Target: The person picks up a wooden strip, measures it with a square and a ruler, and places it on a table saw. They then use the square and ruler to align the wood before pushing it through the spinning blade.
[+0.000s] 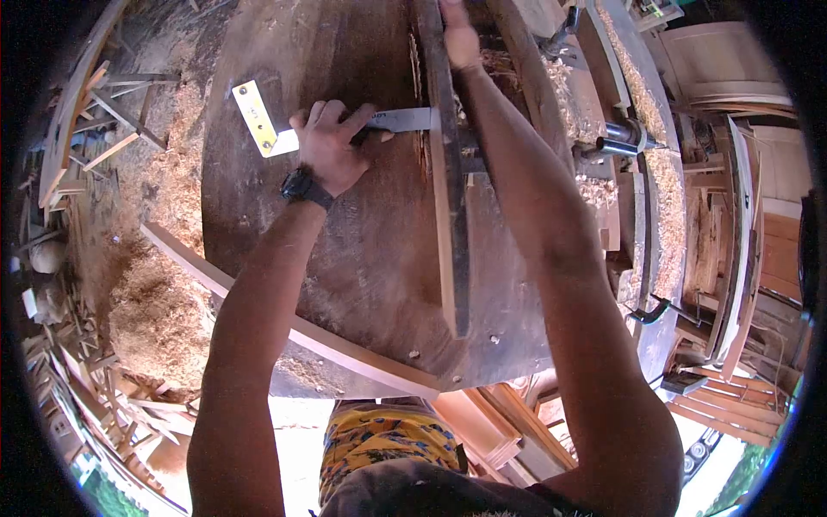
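My left hand point(332, 146), with a dark watch on its wrist, lies closed over a flat tool point(405, 119). The tool looks like a square: a light metal blade with dark markings, and a whitish-yellow crosspiece point(250, 116) with screws or holes at its left end. The blade's right end meets a long, narrow wooden board point(446, 215), which crosses the dark worktop point(362, 241). At the top of the view, my right hand point(461, 43) is against the far part of this board. Its fingers are partly cut off and hard to make out.
A pale curved wooden strip point(362, 362) runs along the near worktop edge. Clamps point(624, 142) and another clamp point(652, 310) stand on the right. Wood shavings point(159, 319) heap on the left, with scrap wood beyond. Wooden frames point(500, 431) lean below.
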A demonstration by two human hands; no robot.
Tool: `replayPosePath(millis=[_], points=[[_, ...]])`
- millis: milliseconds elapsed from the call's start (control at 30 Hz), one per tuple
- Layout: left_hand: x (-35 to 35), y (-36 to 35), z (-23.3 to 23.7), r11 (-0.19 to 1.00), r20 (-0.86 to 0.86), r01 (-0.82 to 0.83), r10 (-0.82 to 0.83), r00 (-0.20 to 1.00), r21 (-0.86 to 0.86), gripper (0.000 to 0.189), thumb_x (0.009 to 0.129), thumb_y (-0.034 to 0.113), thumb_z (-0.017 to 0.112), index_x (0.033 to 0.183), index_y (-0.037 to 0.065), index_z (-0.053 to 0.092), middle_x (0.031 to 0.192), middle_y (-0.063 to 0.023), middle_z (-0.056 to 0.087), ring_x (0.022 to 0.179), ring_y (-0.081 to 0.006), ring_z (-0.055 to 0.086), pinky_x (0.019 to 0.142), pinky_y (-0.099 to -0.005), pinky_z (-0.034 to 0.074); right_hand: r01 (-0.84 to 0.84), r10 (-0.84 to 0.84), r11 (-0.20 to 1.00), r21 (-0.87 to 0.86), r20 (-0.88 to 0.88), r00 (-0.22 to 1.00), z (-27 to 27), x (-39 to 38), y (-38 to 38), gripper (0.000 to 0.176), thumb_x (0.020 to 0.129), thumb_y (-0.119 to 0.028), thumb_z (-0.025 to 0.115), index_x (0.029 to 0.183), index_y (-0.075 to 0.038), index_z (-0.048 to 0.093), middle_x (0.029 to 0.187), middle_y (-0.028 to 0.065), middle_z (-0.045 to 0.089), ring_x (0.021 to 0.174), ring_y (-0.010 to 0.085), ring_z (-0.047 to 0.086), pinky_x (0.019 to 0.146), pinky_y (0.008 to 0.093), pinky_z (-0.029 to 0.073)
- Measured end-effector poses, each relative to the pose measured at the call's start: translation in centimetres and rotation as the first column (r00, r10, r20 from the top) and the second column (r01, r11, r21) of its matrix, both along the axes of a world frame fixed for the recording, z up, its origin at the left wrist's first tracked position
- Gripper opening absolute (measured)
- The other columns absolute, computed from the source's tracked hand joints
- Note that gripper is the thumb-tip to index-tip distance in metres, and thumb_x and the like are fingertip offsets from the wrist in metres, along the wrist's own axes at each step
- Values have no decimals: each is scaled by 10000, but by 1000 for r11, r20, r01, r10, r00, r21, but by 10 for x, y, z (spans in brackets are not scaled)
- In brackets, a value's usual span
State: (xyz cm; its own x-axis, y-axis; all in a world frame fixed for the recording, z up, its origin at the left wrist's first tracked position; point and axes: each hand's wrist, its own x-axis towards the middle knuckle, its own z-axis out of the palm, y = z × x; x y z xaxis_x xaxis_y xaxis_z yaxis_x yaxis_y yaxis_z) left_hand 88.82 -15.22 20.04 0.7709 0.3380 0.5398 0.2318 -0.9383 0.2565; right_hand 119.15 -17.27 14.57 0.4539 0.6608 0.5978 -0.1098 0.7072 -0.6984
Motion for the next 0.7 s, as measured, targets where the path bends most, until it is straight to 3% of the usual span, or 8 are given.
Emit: replayPosePath(millis=[33, 67, 200, 233, 400, 533, 600, 700], points=[[0, -1, 0, 1000, -13, 2, -2, 1000, -8, 408, 731, 405, 785, 1066, 185, 710, 877, -45, 547, 909, -245, 528, 825, -446, 326, -29, 27, 999, 30, 59, 998, -10, -1, 3, 658, 1033, -480, 317, 1475, 8, 315, 1531, 134, 313, 1414, 245, 276, 1169, 330, 183], [-1, -1, 1, 1000, -12, 2, -2, 1000, -7, 408, 731, 405, 785, 1066, 185, 710, 877, -45, 547, 909, -245, 528, 825, -446, 326, 350, -289, 862, -367, 212, 933, 9, -14, -8, 646, 1037, -470, 321, 1454, 23, 358, 1504, 128, 362, 1396, 226, 309, 1166, 325, 193], [0, -1, 6, 1000, -66, -6, 5, 998, -17, 410, 730, 380, 787, 1086, 195, 701, 888, -43, 542, 920, -245, 527, 827, -447, 325, 319, -356, 711, -627, 72, 932, 96, -50, -72, 638, 1046, -451, 297, 1443, 45, 357, 1514, 115, 357, 1383, 216, 327, 1149, 318, 225], [-3, -1, 7, 999, -72, 10, -12, 997, -30, 413, 729, 365, 788, 1096, 199, 696, 894, -42, 540, 926, -244, 526, 828, -447, 325, 312, -353, 710, -631, 64, 933, 91, -54, -79, 638, 1046, -451, 297, 1443, 45, 357, 1514, 115, 357, 1383, 216, 327, 1149, 318, 225], [-7, 2, -3, 1000, -40, 23, -22, 999, 13, 425, 716, 320, 797, 1111, 205, 689, 905, -37, 537, 942, -245, 526, 828, -449, 319, 712, -333, 474, -518, 643, 690, 68, -101, -124, 564, 1060, -402, 213, 1409, -13, 424, 1336, 94, 576, 1310, 214, 471, 1096, 323, 361], [-5, 3, -8, 999, -11, 25, -25, 1000, 26, 418, 703, 310, 794, 1099, 211, 702, 930, -54, 556, 961, -249, 532, 841, -442, 304, 401, -361, 616, -678, 209, 909, 105, -192, -204, 594, 1060, -389, 194, 1426, 39, 384, 1470, 165, 422, 1404, 244, 336, 1175, 373, 211], [-5, 4, -7, 998, -30, 12, -11, 999, 61, 409, 705, 332, 793, 1087, 215, 710, 944, -50, 568, 972, -247, 535, 835, -439, 300, 378, -257, 728, -573, 283, 924, 90, -232, -256, 732, 1028, -517, 196, 1452, 69, 309, 1527, 200, 312, 1423, 303, 290, 1180, 420, 173], [-5, 4, -13, 998, -5, 16, -15, 1000, 69, 409, 711, 359, 787, 1087, 216, 714, 945, -34, 578, 986, -240, 541, 850, -450, 297, 208, -160, 753, -625, 133, 978, 109, -287, -294, 776, 900, -303, 650, 1470, 64, 274, 1532, 210, 304, 1415, 304, 310, 1154, 395, 239]])
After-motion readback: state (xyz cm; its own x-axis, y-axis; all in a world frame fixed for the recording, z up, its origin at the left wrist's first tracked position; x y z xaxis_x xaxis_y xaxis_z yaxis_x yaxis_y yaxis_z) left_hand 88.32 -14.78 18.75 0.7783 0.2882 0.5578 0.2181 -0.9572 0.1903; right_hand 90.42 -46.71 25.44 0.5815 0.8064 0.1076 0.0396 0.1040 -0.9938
